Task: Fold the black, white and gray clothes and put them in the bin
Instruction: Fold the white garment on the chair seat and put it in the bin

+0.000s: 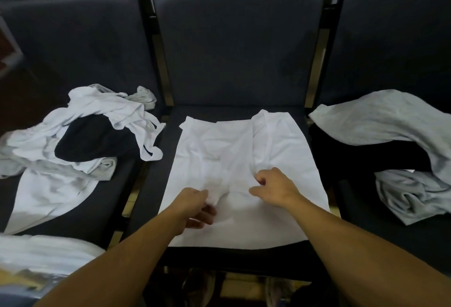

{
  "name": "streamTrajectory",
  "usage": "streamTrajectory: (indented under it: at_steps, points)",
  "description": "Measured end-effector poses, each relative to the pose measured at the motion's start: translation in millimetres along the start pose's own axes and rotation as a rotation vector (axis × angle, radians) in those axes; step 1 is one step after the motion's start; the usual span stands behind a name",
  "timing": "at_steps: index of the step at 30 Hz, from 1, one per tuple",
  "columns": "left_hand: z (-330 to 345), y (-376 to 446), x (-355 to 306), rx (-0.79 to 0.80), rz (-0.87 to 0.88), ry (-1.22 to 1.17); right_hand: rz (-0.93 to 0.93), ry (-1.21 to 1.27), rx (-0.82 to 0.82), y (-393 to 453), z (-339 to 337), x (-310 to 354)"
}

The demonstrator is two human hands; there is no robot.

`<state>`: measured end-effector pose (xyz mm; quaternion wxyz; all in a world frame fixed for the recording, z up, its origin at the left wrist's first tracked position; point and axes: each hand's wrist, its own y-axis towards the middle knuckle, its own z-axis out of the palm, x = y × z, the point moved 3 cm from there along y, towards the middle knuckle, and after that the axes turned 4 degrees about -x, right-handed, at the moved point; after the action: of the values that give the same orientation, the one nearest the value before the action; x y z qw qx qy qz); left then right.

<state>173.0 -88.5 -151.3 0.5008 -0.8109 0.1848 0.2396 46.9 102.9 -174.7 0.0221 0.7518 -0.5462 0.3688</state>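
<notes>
From the head view, the only 1 there is, a white garment [234,160] lies spread flat on the middle seat [231,62] of a row of dark padded chairs, already partly folded, with a long crease running down its centre-right. The left hand [195,206] pinches a small bunch of the white cloth near the garment's near middle, fingers curled round it. The right hand [273,187] sits just beside it at the foot of that crease, fingers curled into the fabric; it looks like a pinching grip too, though the fingertips are tucked under and hard to read. To my eye the step in hand is drawing the next fold across, and doing it well means lifting both pinched points together, keeping the cloth taut between them so the crease stays straight, then smoothing it flat before letting go. On the left seat waits a jumbled pile [73,140] of white, black and gray pieces; on the right seat a gray garment [395,126] drapes over something black. At the lower left edge more white fabric shows, possibly in the bin, but I cannot tell.
</notes>
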Motion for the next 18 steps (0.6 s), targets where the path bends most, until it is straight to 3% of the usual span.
streamTrajectory:
  at_steps: [4,8,13,15,18]
  points:
    - [-12,-2,-6,-0.077,0.118,-0.054,0.009,0.423,-0.009,-13,-22,2]
    - [-24,-10,-2,-0.099,0.177,0.053,0.079,0.530,0.033,-36,-42,-7]
    - [-26,-11,25,0.057,0.105,0.508,0.209,0.057,0.327,-61,-39,-36]
    - [-25,-1,31,-0.010,0.161,0.643,0.183,-0.076,0.289,-60,-39,-42]
    - [-29,11,27,-0.207,0.273,0.760,0.044,-0.160,0.089,-51,-42,-41]
